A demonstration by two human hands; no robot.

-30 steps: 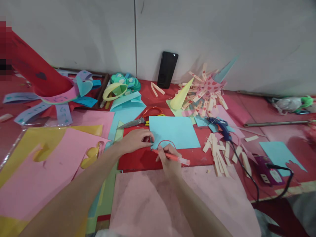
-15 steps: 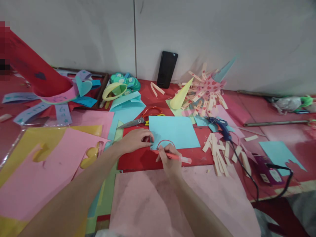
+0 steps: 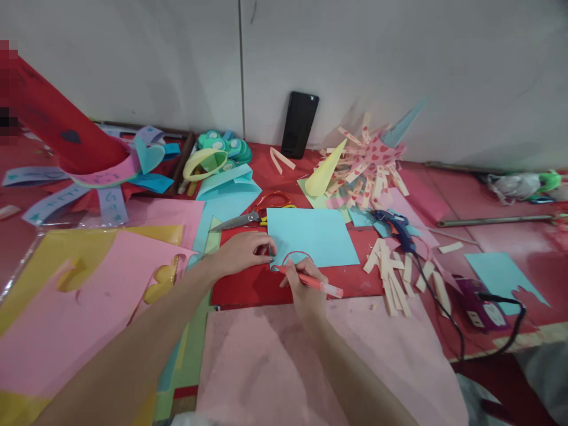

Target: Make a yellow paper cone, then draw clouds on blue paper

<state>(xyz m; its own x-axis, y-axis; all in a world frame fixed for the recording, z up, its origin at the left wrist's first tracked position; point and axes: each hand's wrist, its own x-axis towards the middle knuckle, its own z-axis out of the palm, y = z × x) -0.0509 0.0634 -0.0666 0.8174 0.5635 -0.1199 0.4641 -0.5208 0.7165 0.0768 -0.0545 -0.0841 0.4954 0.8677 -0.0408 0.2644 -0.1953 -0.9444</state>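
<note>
A light blue sheet of paper (image 3: 317, 231) lies on a red sheet (image 3: 248, 288). In my right hand (image 3: 308, 287) is a red marker pen (image 3: 328, 289), its tip low at the paper's left front corner. A curved red line (image 3: 298, 252) shows on the paper just above my right fingers. My left hand (image 3: 248, 251) is closed at the paper's left edge, thumb and fingertips pinching there. Behind it lie scissors (image 3: 239, 222) with red and yellow handles, partly under the blue sheet.
A blue glue gun (image 3: 399, 231) with a black cord lies to the right, beside pale paper strips (image 3: 390, 278). A black phone (image 3: 300, 124) leans on the wall. A yellow paper cone (image 3: 326, 171) stands at the back. Pink sheets (image 3: 84, 313) cover the left side.
The pen tip has shifted slightly upward near the paper's left front corner. My left hand stays at the paper's edge, and the other things are where they were.
</note>
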